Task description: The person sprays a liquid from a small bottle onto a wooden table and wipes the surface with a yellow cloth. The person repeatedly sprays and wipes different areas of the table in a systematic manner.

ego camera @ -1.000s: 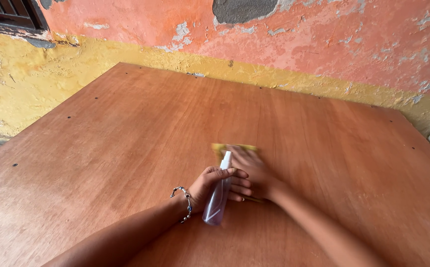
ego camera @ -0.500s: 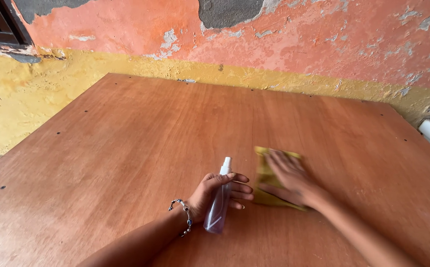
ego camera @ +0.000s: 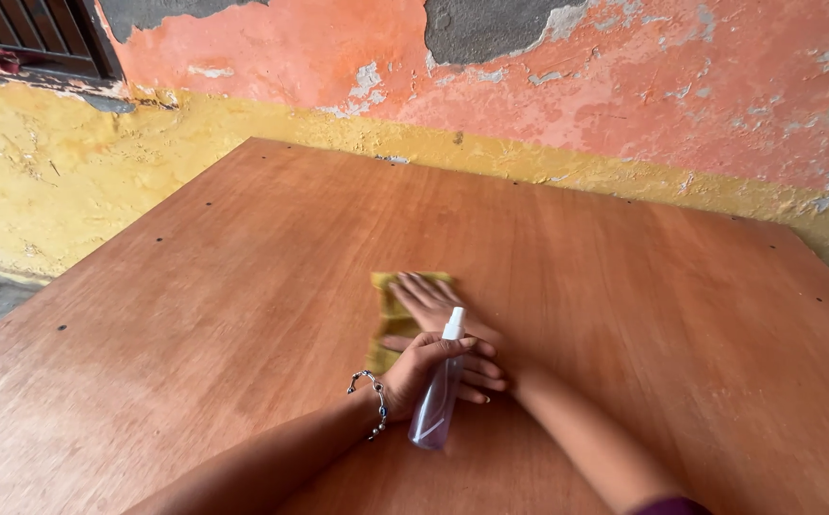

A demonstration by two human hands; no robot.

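Yellow cloth (ego camera: 388, 315) lies flat under right hand (ego camera: 434, 307), seemingly soft.

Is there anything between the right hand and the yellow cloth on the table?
Nothing visible: the right hand lies flat on the cloth. The left hand, holding a spray bottle, crosses over the right wrist nearer the camera.

My left hand (ego camera: 424, 367) grips a clear spray bottle (ego camera: 436, 401) with a white nozzle, a beaded bracelet (ego camera: 372, 401) on that wrist. My right hand (ego camera: 438, 310) lies flat on a yellow cloth (ego camera: 388, 319), pressed to the brown wooden table (ego camera: 243, 267). Behind the table stands a peeling orange and yellow wall (ego camera: 624, 105)
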